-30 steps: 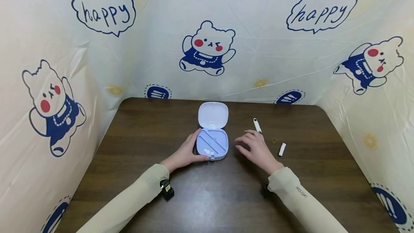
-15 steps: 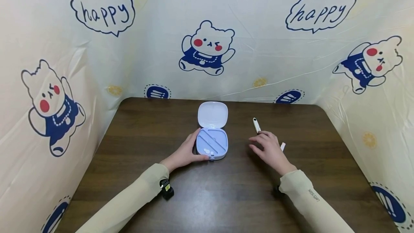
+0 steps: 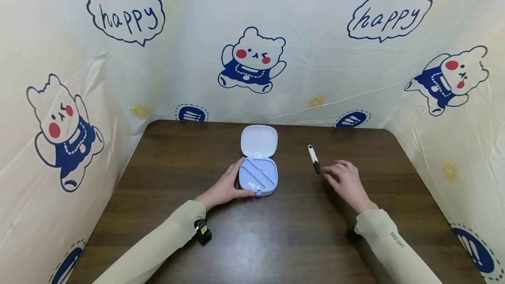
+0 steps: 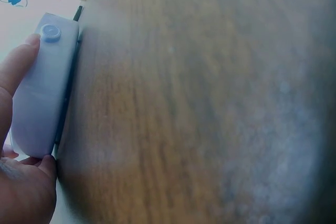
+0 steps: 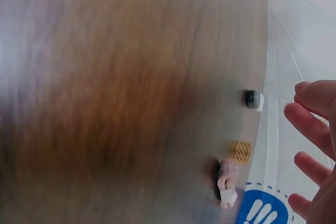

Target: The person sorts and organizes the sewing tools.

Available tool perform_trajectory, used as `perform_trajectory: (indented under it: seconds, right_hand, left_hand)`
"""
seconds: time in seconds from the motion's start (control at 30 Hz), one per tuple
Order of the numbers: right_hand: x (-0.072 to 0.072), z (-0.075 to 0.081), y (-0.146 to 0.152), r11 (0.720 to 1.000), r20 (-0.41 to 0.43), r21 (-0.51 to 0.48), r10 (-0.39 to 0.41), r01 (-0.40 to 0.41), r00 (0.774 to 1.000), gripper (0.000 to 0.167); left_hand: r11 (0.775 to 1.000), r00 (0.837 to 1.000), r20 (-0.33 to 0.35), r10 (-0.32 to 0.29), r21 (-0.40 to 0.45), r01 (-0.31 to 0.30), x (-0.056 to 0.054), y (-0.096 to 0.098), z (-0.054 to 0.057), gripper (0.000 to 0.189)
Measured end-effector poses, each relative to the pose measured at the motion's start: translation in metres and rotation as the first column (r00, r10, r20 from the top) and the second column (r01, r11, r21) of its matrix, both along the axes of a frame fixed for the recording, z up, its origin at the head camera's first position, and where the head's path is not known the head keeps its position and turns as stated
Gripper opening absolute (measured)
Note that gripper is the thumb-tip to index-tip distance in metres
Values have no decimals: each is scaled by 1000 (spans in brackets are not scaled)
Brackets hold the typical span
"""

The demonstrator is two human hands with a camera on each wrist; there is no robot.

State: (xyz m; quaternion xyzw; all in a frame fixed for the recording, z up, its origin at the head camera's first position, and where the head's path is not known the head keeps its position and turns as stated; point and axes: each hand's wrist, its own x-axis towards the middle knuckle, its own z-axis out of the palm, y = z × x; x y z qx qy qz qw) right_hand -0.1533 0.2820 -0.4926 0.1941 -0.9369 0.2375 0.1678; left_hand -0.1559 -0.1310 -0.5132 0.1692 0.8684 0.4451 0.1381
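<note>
My left hand grips a light blue compartment box by its left side and front, the thumb near the round front catch. The box's translucent lid stands open at the back, and slanted dividers show inside. My right hand hovers over the table with loosely bent fingers and holds nothing. A slim white tool with a black end lies just left of its fingertips. In the right wrist view, a dimpled gold ring and a small pinkish-white piece lie beyond the fingers; the head view hides both behind this hand.
The dark wooden table is enclosed at the back and sides by a white printed cloth. A black camera is strapped to the left wrist.
My right hand has moved right, from beside the box past the white and black tool, and now covers the gold ring and white piece. My left hand and the box have stayed put.
</note>
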Motion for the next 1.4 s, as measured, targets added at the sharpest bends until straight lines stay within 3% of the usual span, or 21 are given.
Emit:
perform_trajectory:
  seconds: [0.33, 0.6, 0.73, 1.4]
  right_hand:
    - [-10, -7, -2, 988, 82, 54, -147, 143, 986, 24]
    - [-17, -3, -19, 963, 187, 121, -261, 242, 947, 32]
    - [-23, -4, -25, 953, 235, 166, -288, 253, 928, 33]
    - [-34, -9, -35, 921, 211, 233, -360, 311, 909, 18]
  left_hand:
    - [1000, 1000, -1, 10, 10, -10, 2, 0, -4, 123]
    - [1000, 1000, -11, 11, 0, -11, 2, -1, -6, 123]
    - [1000, 1000, -8, 12, -4, -12, 2, -1, -6, 123]
    - [1000, 1000, -6, 15, 8, -15, 1, 1, -2, 122]
